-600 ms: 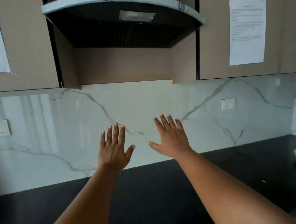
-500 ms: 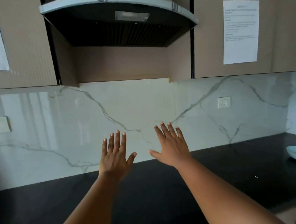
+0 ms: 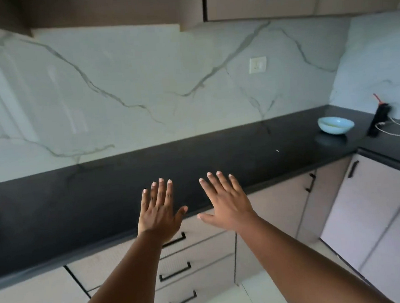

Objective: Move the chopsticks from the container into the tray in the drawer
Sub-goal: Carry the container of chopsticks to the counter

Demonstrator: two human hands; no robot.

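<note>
My left hand [image 3: 159,209] and my right hand [image 3: 226,202] are stretched out side by side over the front edge of the black counter [image 3: 79,202], fingers straight and spread, holding nothing. Below them a stack of three shut drawers [image 3: 197,265] with black bar handles sits under the counter; my left wrist partly covers the top handle. At the far right of the counter stands a dark upright container [image 3: 380,119] with a red stick poking out of its top. No chopsticks or tray can be made out.
A light blue bowl [image 3: 336,124] sits on the counter near the corner, with a white cable [image 3: 396,130] beside the dark container. A wall socket [image 3: 257,64] is on the marble backsplash. Cabinet doors [image 3: 376,210] run along the right side.
The view has tilted downward; the hood has left the frame and the counter front, drawers and right-hand corner now show. Both hands stay spread and empty, now lower over the counter edge.
</note>
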